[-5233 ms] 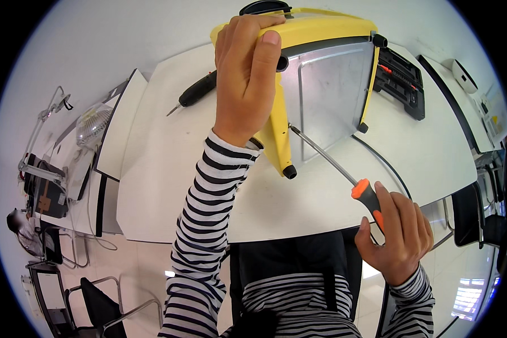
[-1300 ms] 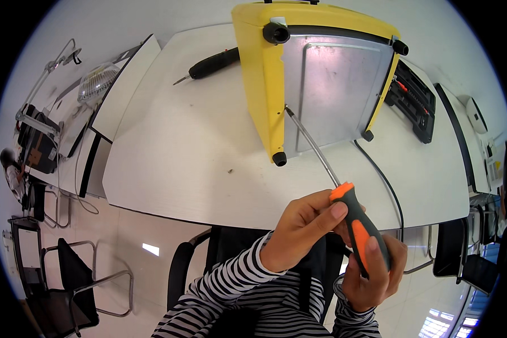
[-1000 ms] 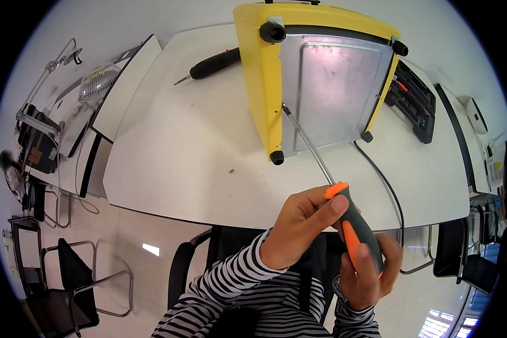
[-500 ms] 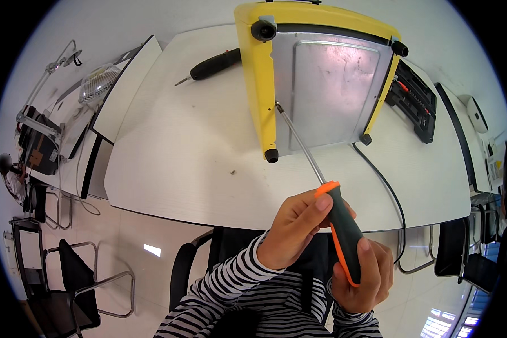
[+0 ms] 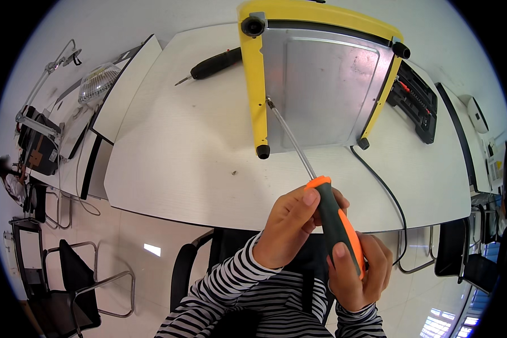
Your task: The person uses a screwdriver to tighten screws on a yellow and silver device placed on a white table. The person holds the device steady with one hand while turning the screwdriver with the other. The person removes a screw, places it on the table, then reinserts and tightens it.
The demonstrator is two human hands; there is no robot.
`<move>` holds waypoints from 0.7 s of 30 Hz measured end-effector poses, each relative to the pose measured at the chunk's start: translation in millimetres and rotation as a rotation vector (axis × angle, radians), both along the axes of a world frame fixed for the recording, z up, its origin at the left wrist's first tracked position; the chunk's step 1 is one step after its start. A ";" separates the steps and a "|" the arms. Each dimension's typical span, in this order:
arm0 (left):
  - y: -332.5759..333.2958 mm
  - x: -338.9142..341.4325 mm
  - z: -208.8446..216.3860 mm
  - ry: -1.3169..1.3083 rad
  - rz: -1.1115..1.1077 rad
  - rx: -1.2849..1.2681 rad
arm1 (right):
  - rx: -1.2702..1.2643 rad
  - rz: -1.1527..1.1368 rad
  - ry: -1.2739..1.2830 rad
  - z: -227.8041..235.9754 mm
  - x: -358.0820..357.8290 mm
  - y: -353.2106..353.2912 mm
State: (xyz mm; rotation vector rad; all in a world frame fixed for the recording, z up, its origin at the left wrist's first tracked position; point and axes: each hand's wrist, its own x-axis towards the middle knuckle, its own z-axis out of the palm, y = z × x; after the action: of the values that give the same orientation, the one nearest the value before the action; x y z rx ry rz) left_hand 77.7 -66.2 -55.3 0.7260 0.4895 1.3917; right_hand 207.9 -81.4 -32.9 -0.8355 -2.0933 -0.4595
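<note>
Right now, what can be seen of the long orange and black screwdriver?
The long orange and black screwdriver has a thick orange handle with black grip and a slim bare metal shaft. It slants up and left, tip against the yellow-framed metal appliance. The right hand wraps the handle's rear; the left hand pinches its front end.

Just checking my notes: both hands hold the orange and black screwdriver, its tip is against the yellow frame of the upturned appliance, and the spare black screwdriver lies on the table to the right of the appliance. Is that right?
Not quite. In the head view the spare black screwdriver lies on the table to the left of the appliance, not the right. The rest holds: left hand and right hand hold the orange and black screwdriver, tip against the yellow frame.
</note>
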 end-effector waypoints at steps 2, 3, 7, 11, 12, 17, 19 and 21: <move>-0.4 -1.7 -0.1 -0.061 -0.007 0.002 | 0.015 -0.027 -0.039 1.2 0.3 -1.0; -0.9 -2.1 2.4 -0.064 -0.012 -0.013 | 0.014 -0.035 -0.047 2.2 0.1 -1.6; -2.5 -5.2 0.6 -0.072 -0.005 0.002 | -0.018 -0.005 -0.069 5.0 0.2 -1.6; -2.9 -6.6 -3.3 -0.088 -0.020 0.017 | -0.365 0.236 0.205 -0.7 5.2 -0.2; -3.6 -6.6 -3.6 -0.087 -0.012 0.007 | -0.443 0.284 0.245 -1.7 5.5 -0.3; -7.2 -9.3 -2.4 -0.041 0.029 -0.017 | -0.582 0.326 0.293 -13.0 -3.5 -4.3; -7.4 -12.0 1.5 0.083 0.085 -0.039 | -0.495 0.332 0.237 -12.0 -7.3 -2.7; -5.3 -20.2 -4.3 0.369 0.294 0.119 | -0.445 0.306 0.194 -5.0 -10.6 -5.2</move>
State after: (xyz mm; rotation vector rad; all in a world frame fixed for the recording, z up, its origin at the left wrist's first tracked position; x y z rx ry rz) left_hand 57.5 -71.5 -59.5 1.0480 0.8344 1.5748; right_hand 197.4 -86.6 -37.9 -0.7499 -2.1194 0.2520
